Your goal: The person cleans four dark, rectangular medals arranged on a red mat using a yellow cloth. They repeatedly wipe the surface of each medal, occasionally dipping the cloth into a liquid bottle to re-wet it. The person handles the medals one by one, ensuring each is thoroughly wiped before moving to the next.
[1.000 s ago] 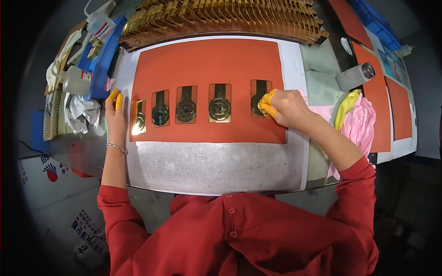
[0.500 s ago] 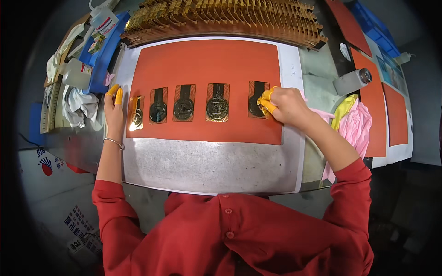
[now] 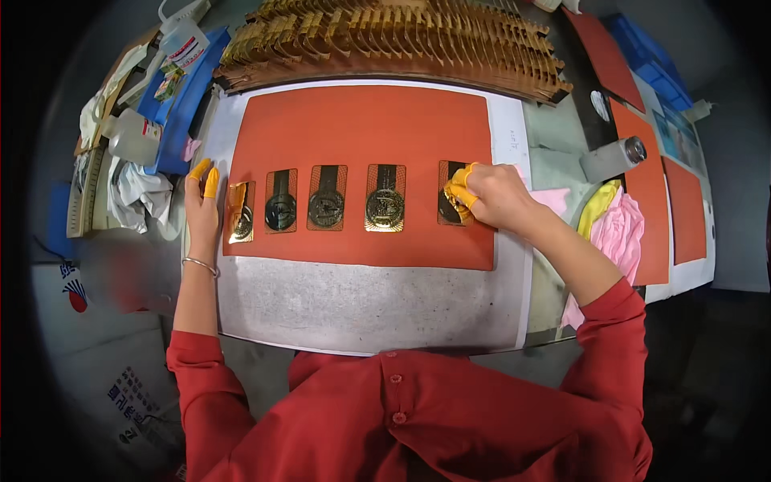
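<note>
Several flat rectangular metal plates, gold with a dark band and a round medallion, lie in a row on an orange-red mat (image 3: 365, 128). Fingers bunched together, my right hand (image 3: 498, 197) presses on the rightmost plate (image 3: 446, 181) and covers part of its medallion. Whatever those fingertips pinch, if anything, is hidden. Yellow finger covers sit on fingers of both hands. At the mat's left edge, my left hand (image 3: 202, 201) rests with thumb and finger apart, holding nothing, beside the leftmost plate (image 3: 241, 213), which shines brightly. Between them lie more plates, among them a gold-rimmed one (image 3: 385, 198).
Behind the mat stands a long rack of brown-gold strips (image 3: 393, 44). A blue tray (image 3: 173, 120), a white bottle (image 3: 132, 136) and white cloth (image 3: 140, 193) are at left. To the right are a clear bottle (image 3: 614, 159), pink cloth (image 3: 618, 229) and more orange sheets (image 3: 642, 185).
The whole view has shifted, so the mat and plates appear slightly lower. My right hand stays on the rightmost plate, its fingertips slightly further down it. My left hand remains at the mat's edge.
</note>
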The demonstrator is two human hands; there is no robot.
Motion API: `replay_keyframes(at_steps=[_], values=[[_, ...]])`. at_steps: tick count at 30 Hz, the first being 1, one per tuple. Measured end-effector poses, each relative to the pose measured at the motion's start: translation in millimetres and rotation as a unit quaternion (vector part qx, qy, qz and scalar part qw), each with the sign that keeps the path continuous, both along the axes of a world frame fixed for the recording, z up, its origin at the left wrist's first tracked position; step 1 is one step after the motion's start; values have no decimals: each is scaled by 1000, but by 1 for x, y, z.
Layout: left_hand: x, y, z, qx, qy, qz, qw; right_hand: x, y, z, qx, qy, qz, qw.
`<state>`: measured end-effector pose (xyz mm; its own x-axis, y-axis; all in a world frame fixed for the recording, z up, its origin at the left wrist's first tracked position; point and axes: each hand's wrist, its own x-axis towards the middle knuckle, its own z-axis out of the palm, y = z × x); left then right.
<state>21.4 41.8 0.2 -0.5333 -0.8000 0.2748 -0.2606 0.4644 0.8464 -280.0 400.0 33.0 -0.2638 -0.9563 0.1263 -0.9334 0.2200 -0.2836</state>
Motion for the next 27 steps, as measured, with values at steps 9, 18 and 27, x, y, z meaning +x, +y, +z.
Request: replay_keyframes(at_steps=[9, 18, 27], values=[[0, -3, -3, 22, 5, -7, 1000, -17, -13, 4, -17, -13, -86, 996], [-1, -1, 3, -26, -46, -18, 998, -3, -13, -1, -36, 27, -100, 994], [1, -6, -3, 0, -20, -30, 999, 5, -16, 5, -14, 2, -160, 987]])
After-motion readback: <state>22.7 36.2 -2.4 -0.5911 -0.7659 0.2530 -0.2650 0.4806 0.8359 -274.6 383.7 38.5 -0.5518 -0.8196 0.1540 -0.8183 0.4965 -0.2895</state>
